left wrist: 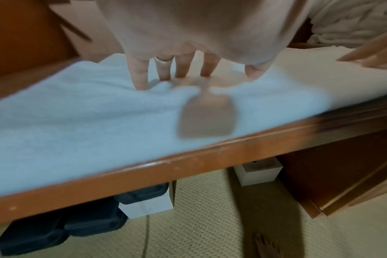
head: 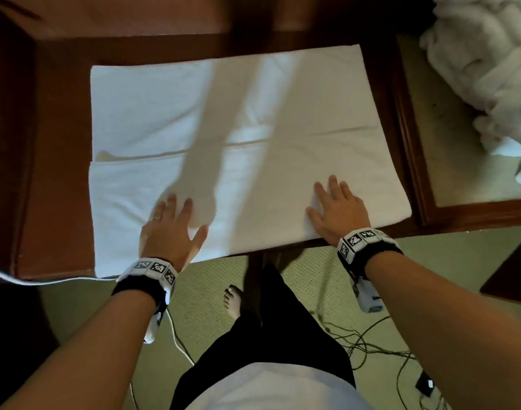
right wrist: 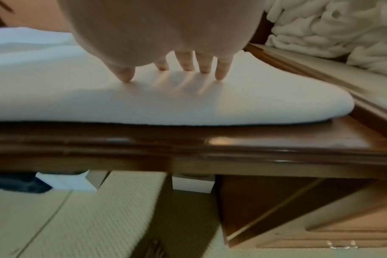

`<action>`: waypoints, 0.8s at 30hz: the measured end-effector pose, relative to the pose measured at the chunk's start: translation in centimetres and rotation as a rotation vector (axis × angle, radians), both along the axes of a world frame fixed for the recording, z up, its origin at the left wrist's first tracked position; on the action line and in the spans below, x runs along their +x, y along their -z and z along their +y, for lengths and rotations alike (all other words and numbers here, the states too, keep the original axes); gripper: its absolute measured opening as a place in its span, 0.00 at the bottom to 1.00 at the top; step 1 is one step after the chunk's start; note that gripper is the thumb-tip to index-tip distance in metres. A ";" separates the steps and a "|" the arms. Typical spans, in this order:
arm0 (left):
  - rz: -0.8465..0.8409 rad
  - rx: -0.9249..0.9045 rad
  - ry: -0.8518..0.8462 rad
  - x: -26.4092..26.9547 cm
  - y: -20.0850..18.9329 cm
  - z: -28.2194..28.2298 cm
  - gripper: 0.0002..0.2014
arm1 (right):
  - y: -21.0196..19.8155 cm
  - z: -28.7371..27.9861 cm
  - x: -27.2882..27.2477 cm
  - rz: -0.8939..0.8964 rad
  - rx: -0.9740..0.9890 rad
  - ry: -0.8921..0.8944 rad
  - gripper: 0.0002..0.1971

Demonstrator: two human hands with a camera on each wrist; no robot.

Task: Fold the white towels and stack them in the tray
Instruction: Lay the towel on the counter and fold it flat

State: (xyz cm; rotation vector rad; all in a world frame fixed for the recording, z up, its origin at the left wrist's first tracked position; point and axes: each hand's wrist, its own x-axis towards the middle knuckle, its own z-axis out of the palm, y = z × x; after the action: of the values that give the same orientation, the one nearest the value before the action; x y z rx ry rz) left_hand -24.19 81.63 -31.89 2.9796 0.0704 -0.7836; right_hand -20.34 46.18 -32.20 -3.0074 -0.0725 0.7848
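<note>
White towel (head: 238, 149) lies spread on the wooden table (head: 55, 161), under my fingers. Both my left hand (head: 170, 229) and right hand (head: 337, 211) press it flat, fingers straight and splayed, gripping nothing. I'd smooth outward from the fingertips before folding, keeping edges square.

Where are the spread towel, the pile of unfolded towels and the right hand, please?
spread towel (head: 152, 108), head view, flat far-left area.
pile of unfolded towels (head: 487, 63), head view, middle of the heap.
right hand (head: 339, 211), head view, back of hand.
</note>
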 end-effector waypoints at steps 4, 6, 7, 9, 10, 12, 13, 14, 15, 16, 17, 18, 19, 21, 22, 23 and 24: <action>0.048 0.039 0.027 0.3 -2.5 0.2 0.31 | -1.3 -0.2 -1.2 -0.021 -0.066 -0.074 0.27; 0.059 0.060 0.062 1.8 -3.4 0.6 0.26 | -2.3 0.0 0.1 -0.048 -0.055 -0.065 0.19; 0.071 0.059 0.058 2.8 -3.8 0.9 0.23 | -2.8 0.1 0.9 -0.044 -0.039 -0.043 0.17; 0.091 0.023 0.006 5.3 -4.4 1.6 0.22 | -3.4 0.1 3.2 -0.019 -0.004 -0.005 0.15; 0.089 -0.007 -0.027 6.6 -4.7 1.8 0.22 | -3.6 0.0 4.6 -0.016 0.020 0.003 0.14; 0.054 -0.075 -0.081 9.7 -5.3 2.3 0.24 | -3.8 -0.1 7.7 -0.035 0.086 0.019 0.14; 0.024 -0.098 -0.096 11.3 -5.7 2.5 0.23 | -4.0 0.0 9.3 -0.048 0.118 0.028 0.15; -0.009 -0.113 -0.106 12.9 -5.8 2.7 0.23 | -4.1 0.0 11.1 -0.055 0.144 0.030 0.16; -0.049 -0.120 -0.114 14.5 -5.9 2.9 0.23 | -4.1 0.0 13.0 -0.056 0.162 0.027 0.17; -0.097 -0.117 -0.121 16.1 -5.9 3.1 0.23 | -4.2 -0.1 14.9 -0.060 0.177 0.024 0.18; -0.153 -0.108 -0.125 17.7 -5.7 3.2 0.24 | -4.1 -0.2 16.8 -0.069 0.192 0.028 0.19; -0.207 -0.094 -0.132 19.1 -5.4 3.4 0.24 | -4.1 -0.3 18.8 -0.087 0.208 0.039 0.19; -0.247 -0.079 -0.143 20.5 -4.9 3.5 0.25 | -3.9 -0.4 20.8 -0.114 0.225 0.054 0.19; -0.268 -0.050 -0.161 23.1 -3.7 3.6 0.27 | -3.5 -0.6 24.5 -0.180 0.245 0.091 0.18; -0.256 -0.034 -0.164 24.3 -3.0 3.5 0.28 | -3.2 -0.8 26.0 -0.208 0.247 0.112 0.18; -0.240 -0.019 -0.160 25.5 -2.4 3.5 0.30 | -2.6 -1.0 27.3 -0.227 0.239 0.125 0.19; -0.225 -0.005 -0.146 26.6 -1.8 3.4 0.31 | -2.1 -1.3 28.5 -0.233 0.221 0.118 0.21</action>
State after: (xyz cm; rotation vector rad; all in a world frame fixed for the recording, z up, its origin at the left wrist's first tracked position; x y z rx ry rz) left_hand 2.39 85.07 -30.11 2.9926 0.2713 -0.4302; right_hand 8.11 44.89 -30.10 -2.8460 0.0124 0.3858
